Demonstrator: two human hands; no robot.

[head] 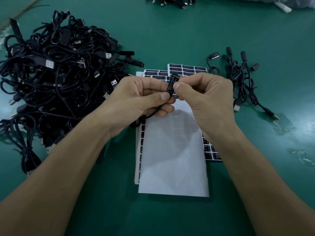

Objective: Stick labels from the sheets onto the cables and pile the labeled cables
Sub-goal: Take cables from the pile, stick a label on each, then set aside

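Left hand [144,97]: fingers curled, thumb and forefinger pinching the lower end of the module [175,77].
Right hand [204,96]: thumb and forefinger pinching the module's upper half, other fingers tucked in.
Module: slim black bar, tilted with its top end leaning right, held clear of the table over the far end of the label sheets [187,68].
Label [171,85]: black with white print, "LED CONTROLLER" readable along the module's face; edge fit too small to tell.
Cord [153,113]: thin, black, leaves the left palm and drops to the sheets' left edge.
Label sheets: overlapping stack mid-table, rows of black labels showing at the far end and both sides.
White sheet [172,159]: blank, lies on top, covers most of the stack.
Big pile [56,74]: tangled black USB cables, just beside the sheets on the left.
Small bunch [238,74]: a few black cables right of the sheets, near them.
Table [170,40]: green; more black cables [170,1] at the far edge.
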